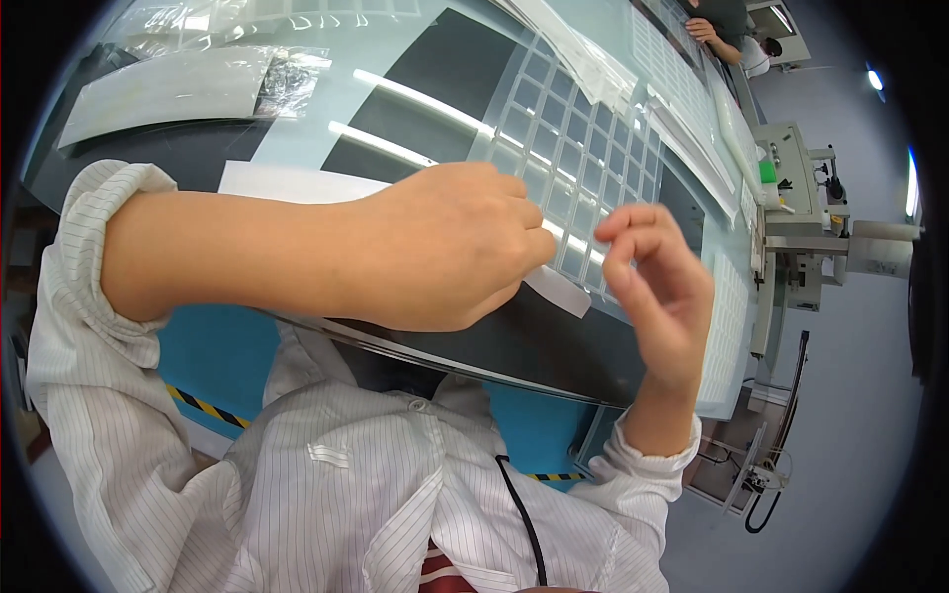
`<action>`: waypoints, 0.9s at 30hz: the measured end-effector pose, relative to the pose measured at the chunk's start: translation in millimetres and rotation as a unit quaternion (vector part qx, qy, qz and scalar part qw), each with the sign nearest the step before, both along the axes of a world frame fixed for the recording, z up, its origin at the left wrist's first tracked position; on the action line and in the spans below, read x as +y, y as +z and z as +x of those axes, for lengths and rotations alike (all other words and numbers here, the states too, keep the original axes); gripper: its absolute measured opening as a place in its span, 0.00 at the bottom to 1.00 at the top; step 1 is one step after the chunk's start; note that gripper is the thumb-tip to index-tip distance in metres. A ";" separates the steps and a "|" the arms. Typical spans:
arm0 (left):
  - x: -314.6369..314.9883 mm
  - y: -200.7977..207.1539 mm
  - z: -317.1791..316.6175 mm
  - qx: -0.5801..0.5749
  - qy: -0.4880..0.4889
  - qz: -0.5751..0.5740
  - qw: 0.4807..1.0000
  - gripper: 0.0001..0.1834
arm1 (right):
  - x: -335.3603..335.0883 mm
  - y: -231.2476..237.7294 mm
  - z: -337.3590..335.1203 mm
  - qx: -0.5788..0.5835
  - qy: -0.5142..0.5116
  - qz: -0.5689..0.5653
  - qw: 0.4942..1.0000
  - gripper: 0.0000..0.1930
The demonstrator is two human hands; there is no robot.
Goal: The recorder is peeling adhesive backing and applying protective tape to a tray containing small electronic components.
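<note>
My left hand [460, 247] reaches across the front of the table, back of the hand up, with its fingers curled into a fist. Whatever lies inside it is hidden. A white strip [287, 183] shows beyond my left forearm, and a similar pale piece [560, 294] sticks out beside the knuckles. I cannot tell whether they are one strip or whether the fist grips it. To the right, my right hand [667, 296] is raised with thumb and fingertips curled together in a pinch; nothing nameable shows between them. Behind both hands lies a clear plastic tray [557, 143] with a grid of compartments.
A white sheet in clear film [168, 94] lies at the far left on the glossy table. White strips [692, 148] and another gridded tray [727, 316] lie to the right. Beyond stands a grey machine [791, 168]. Another person's hand [702, 32] rests at the far top right.
</note>
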State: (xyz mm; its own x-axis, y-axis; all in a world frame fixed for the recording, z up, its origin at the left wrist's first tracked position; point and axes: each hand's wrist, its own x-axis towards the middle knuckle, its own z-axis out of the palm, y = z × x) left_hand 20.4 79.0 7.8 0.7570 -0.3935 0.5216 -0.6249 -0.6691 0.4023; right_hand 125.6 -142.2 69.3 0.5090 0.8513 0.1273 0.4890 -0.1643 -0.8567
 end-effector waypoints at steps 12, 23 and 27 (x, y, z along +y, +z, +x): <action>36.5 -32.3 18.5 -0.099 0.028 -0.004 0.995 0.06 | 82.3 -42.3 67.7 -0.067 -0.031 -0.145 0.987 0.05; 37.8 -33.4 19.8 -0.091 0.035 0.001 0.995 0.07 | 85.8 -44.3 69.1 -0.062 0.008 -0.126 0.990 0.06; 38.5 -30.4 16.1 -0.083 0.036 0.004 0.996 0.08 | 86.2 -44.5 65.5 -0.080 0.010 -0.123 0.989 0.06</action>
State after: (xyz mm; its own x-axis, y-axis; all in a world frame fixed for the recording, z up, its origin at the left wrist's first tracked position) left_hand 36.4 117.5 -22.6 0.6871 -0.3461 0.6388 -0.6323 -0.7179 0.2912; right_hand 191.1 -55.9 24.8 0.4811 0.8766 -0.0069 0.6208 -0.3462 -0.7034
